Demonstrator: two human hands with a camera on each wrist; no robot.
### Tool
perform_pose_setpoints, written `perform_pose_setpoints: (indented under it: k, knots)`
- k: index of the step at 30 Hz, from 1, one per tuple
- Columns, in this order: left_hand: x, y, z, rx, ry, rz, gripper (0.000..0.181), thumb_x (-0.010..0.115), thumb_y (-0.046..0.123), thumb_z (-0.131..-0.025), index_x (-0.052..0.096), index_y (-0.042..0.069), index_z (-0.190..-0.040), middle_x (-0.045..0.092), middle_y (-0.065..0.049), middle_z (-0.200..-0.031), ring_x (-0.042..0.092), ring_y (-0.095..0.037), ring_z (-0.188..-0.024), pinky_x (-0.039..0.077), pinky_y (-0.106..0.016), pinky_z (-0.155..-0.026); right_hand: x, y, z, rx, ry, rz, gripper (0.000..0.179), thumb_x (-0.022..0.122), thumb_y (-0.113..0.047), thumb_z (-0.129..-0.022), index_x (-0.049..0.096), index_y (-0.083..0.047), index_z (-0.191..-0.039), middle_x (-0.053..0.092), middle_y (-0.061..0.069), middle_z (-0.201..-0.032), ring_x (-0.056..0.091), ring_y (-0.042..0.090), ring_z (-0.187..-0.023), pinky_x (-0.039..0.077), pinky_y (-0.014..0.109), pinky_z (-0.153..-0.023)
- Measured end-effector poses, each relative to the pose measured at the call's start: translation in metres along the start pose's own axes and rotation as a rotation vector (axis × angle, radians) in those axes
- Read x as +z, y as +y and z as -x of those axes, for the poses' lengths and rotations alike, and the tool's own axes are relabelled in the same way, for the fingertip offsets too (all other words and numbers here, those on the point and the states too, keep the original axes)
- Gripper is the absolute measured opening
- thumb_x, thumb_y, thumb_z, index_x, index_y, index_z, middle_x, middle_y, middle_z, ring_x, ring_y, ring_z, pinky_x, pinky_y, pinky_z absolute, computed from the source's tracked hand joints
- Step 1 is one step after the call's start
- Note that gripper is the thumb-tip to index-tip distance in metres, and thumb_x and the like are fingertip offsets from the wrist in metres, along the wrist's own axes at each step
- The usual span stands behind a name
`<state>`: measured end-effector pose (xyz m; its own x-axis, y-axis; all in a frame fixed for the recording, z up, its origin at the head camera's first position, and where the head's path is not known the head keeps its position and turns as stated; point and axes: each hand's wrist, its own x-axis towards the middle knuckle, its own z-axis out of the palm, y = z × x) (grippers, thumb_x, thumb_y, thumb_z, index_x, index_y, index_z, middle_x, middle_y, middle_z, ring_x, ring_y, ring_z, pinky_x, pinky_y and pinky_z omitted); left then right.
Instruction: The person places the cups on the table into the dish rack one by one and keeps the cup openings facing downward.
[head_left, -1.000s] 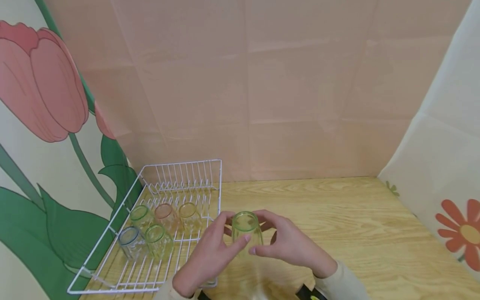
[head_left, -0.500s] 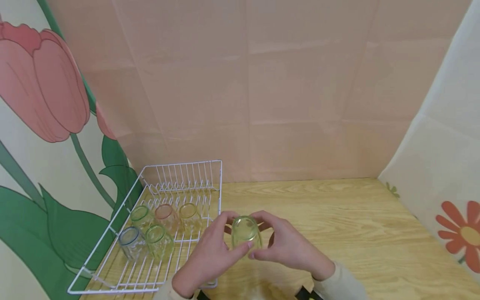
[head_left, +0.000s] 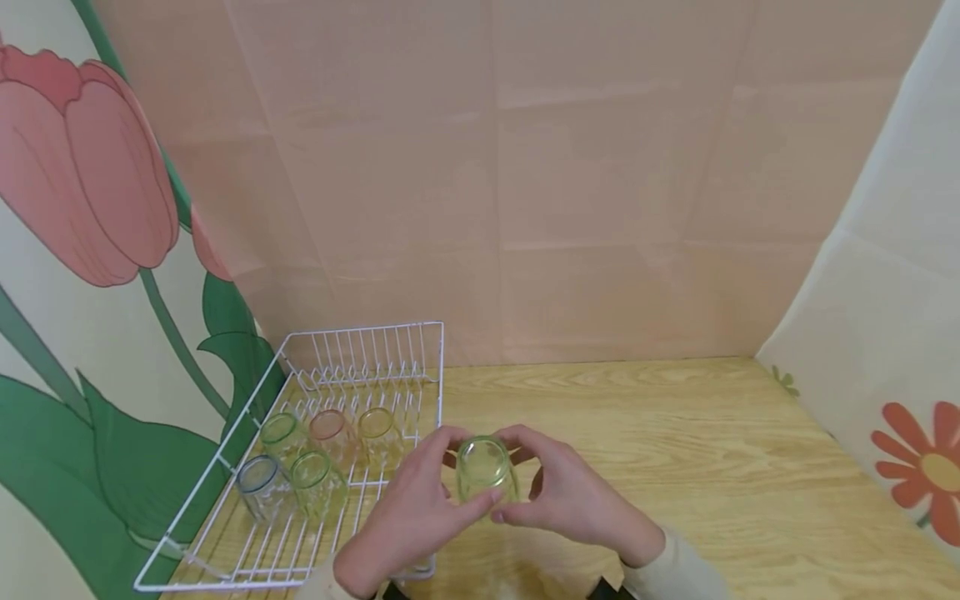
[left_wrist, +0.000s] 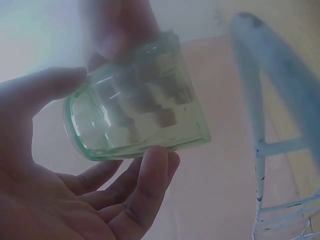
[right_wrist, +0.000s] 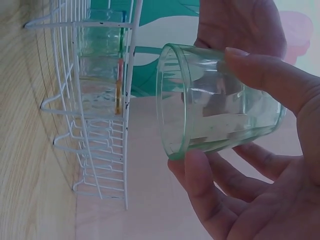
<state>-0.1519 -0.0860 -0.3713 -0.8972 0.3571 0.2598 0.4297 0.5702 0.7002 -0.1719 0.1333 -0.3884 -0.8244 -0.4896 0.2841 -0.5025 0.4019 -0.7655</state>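
Note:
A pale green drinking glass (head_left: pixel 486 471) is held above the table, base up and mouth down. My left hand (head_left: pixel 420 500) grips it from the left, thumb on the near side and fingers on the far side. From the other side my right hand (head_left: pixel 562 492) holds the same glass, its thumb close to the left thumb. In the left wrist view the fingers (left_wrist: pixel 152 172) curl along the clear wall of the glass (left_wrist: pixel 135 105). The right wrist view shows the wide rim of the glass (right_wrist: pixel 172 100) turned towards the table side.
Left of my hands stands a white wire dish rack (head_left: pixel 441 375). In it are several upturned glasses: a blue-rimmed glass (head_left: pixel 262 487), a pink glass (head_left: pixel 332 433), a yellow glass (head_left: pixel 380 433) and two green ones. Under everything lies a wood-grain table (head_left: pixel 637 442), with a pinkish backdrop (head_left: pixel 525 208) behind.
The glass has tilted so that more of its base faces the head camera. Both hands have shifted slightly left and down with it. The rack and its glasses stay put.

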Motion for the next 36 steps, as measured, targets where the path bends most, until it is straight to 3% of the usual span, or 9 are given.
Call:
perform_pose_setpoints:
  k: [7, 16, 22, 32, 36]
  knots:
    - [-0.013, -0.003, 0.005, -0.034, 0.05, -0.076, 0.056, 0.077, 0.052, -0.083, 0.057, 0.021, -0.125, 0.063, 0.01, -0.105, 0.058, -0.013, -0.099, 0.048, -0.032, -0.075, -0.001, 0.003, 0.001, 0.013, -0.012, 0.03, 0.069, 0.087, -0.021, -0.076, 0.054, -0.027, -0.136, 0.062, -0.007, -0.128, 0.063, 0.024, -0.108, 0.055, 0.03, -0.068]
    - [-0.042, -0.01, 0.009, -0.152, 0.14, -0.083, 0.056, 0.084, 0.045, -0.079, 0.059, 0.019, -0.123, 0.061, 0.005, -0.093, 0.056, -0.017, -0.089, 0.045, -0.031, -0.068, -0.002, 0.009, 0.001, 0.024, -0.008, 0.042, 0.068, 0.084, -0.014, -0.08, 0.052, -0.026, -0.138, 0.061, -0.006, -0.13, 0.064, 0.022, -0.107, 0.055, 0.028, -0.068]
    - [-0.057, -0.014, 0.01, -0.188, 0.166, -0.089, 0.055, 0.085, 0.036, -0.08, 0.059, 0.014, -0.124, 0.059, 0.0, -0.09, 0.055, -0.019, -0.086, 0.045, -0.029, -0.065, -0.004, 0.01, 0.0, 0.04, -0.017, 0.024, 0.065, 0.083, -0.014, -0.081, 0.053, -0.026, -0.138, 0.061, -0.005, -0.129, 0.063, 0.021, -0.107, 0.055, 0.029, -0.067]
    - [-0.073, -0.021, 0.013, -0.202, 0.168, -0.155, 0.06, 0.085, 0.035, -0.079, 0.06, 0.01, -0.128, 0.053, -0.01, -0.109, 0.053, -0.016, -0.087, 0.047, -0.029, -0.069, -0.005, 0.014, 0.003, 0.014, -0.015, 0.057, 0.05, 0.081, -0.021, -0.085, 0.058, -0.024, -0.13, 0.064, -0.003, -0.124, 0.064, 0.019, -0.104, 0.055, 0.029, -0.07]
    - [-0.08, -0.025, 0.016, -0.208, 0.16, -0.185, 0.061, 0.085, 0.035, -0.079, 0.06, 0.006, -0.128, 0.058, -0.011, -0.112, 0.055, -0.016, -0.087, 0.048, -0.028, -0.067, -0.005, 0.014, 0.005, 0.007, -0.017, 0.078, 0.043, 0.08, -0.023, -0.086, 0.062, -0.023, -0.126, 0.066, -0.003, -0.121, 0.064, 0.017, -0.103, 0.054, 0.03, -0.073]
